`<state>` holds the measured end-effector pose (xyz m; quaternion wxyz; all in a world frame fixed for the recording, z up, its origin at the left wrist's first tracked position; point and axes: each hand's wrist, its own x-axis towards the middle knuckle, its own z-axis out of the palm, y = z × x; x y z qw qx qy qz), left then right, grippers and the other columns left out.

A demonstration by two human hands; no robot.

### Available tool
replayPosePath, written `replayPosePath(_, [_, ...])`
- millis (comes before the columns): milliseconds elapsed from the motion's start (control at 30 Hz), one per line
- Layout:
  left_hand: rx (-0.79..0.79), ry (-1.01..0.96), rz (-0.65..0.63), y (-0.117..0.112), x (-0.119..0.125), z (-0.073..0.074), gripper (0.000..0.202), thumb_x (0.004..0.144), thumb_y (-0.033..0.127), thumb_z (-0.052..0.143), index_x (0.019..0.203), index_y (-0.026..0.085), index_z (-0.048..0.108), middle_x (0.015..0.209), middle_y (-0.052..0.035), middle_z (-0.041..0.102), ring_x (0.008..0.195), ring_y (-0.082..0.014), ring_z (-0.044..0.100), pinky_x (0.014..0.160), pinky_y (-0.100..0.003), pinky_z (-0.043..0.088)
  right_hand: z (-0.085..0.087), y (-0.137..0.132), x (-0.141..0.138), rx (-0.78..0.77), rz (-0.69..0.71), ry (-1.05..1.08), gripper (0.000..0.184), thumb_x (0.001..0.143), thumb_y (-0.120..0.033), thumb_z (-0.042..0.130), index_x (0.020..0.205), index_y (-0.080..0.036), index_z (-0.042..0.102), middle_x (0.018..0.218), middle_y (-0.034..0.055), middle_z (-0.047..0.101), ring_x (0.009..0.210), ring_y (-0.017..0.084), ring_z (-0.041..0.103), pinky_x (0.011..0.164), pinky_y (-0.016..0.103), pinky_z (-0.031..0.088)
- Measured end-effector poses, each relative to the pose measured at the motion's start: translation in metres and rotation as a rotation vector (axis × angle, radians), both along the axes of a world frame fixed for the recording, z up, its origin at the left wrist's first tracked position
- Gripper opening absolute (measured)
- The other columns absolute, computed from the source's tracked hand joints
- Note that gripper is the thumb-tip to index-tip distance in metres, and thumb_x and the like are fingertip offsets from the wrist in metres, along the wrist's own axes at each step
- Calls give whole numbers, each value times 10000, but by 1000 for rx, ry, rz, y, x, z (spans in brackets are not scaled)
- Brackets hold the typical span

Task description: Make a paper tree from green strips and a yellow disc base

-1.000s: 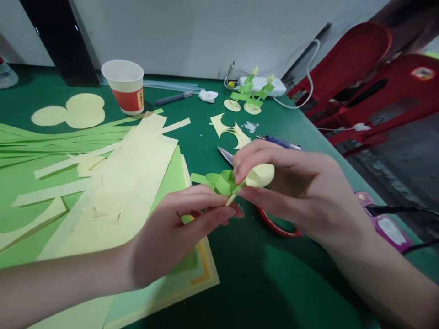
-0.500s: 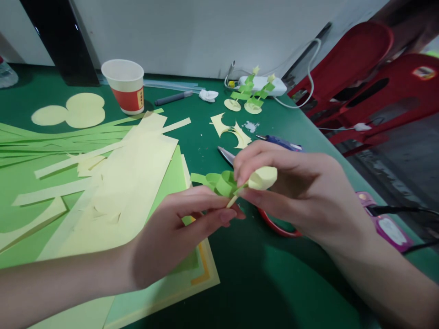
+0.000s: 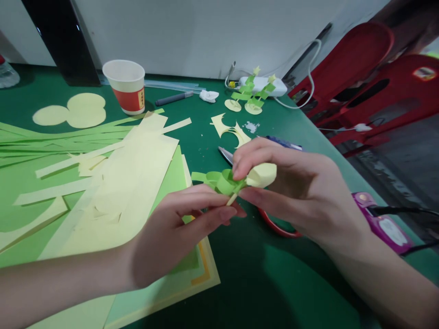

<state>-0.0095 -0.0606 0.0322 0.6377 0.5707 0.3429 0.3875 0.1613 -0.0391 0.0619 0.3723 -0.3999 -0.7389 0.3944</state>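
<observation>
Over the green table, both hands are closed on a small paper flower, tilted, with a pale yellow cup-shaped end and a thin pale yellow stem. My left hand pinches the lower stem between thumb and fingers. The thumb and fingers of my right hand close at the stem just below the pale end. A curled green paper strip loops out leftward from there; where it meets the stem is partly covered by fingers. Scissors with a red handle lie under my right hand, partly hidden.
Pale yellow sheets and green paper strips cover the left side. Behind stand a paper cup and two finished paper plants near a white power strip. A marker, paper scraps and a pink device lie around.
The right fingers have shifted slightly on the stem, and the pale end has tipped up a little. The green strip lies closer around the stem. The left hand has barely moved.
</observation>
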Motion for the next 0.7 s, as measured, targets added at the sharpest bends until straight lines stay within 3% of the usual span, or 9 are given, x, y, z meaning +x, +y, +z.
replayPosePath(200, [11, 36, -21, 0, 0, 2, 180, 826, 108, 541, 792, 157, 711, 720, -11, 600, 678, -86, 536, 602, -161, 436, -1, 0, 0, 9, 35, 11, 153, 737, -82, 604, 719, -226, 558, 803, 5, 541, 761, 138, 506, 663, 284, 412])
replayPosePath(367, [20, 33, -6, 1, 1, 3, 185, 815, 97, 546, 727, 150, 699, 682, -11, 586, 638, -91, 521, 569, -176, 429, -2, 1, 0, 16, 53, 7, 140, 740, -93, 607, 739, -228, 571, 808, -6, 551, 786, 136, 517, 686, 285, 415])
replayPosePath(567, [2, 0, 62, 4, -3, 10, 212, 797, 116, 569, 652, 188, 704, 657, 14, 588, 572, -73, 501, 543, -168, 438, 3, 1, 1, 80, -96, 69, 254, 692, -189, 682, 913, -277, 593, 1012, 7, 537, 886, 173, 502, 740, 307, 402])
replayPosePath(700, [-22, -18, 129, 5, -7, 17, 148, 786, 178, 609, 697, 214, 721, 693, 11, 612, 606, -80, 534, 562, -170, 450, 5, -5, -2, 120, -174, 99, 103, 714, -171, 662, 749, -254, 612, 792, -8, 536, 766, 147, 496, 672, 291, 390])
